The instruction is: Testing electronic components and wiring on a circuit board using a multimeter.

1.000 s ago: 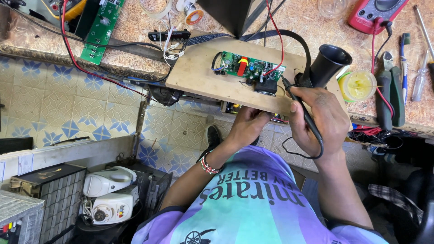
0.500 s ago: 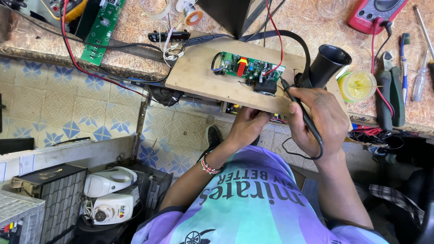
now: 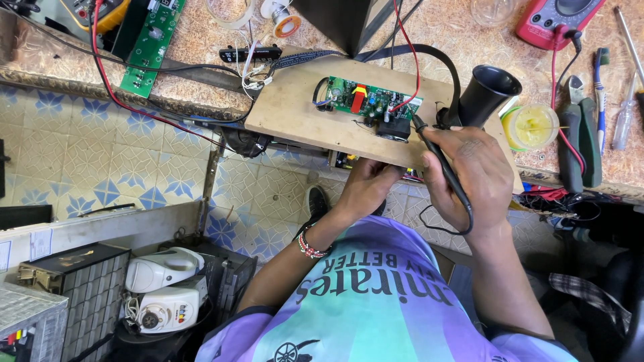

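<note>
Right hand: your right hand (image 3: 469,177) gripped a black soldering iron (image 3: 439,164), tip at the green circuit board (image 3: 367,102).
Left hand: your left hand (image 3: 367,184) curled under the wooden board (image 3: 295,114); grip unclear.
Nearby: yellow round tub (image 3: 531,127), pliers (image 3: 578,137).

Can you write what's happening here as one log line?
right hand: holds black probe at green circuit board | left hand: at wooden board edge
</note>
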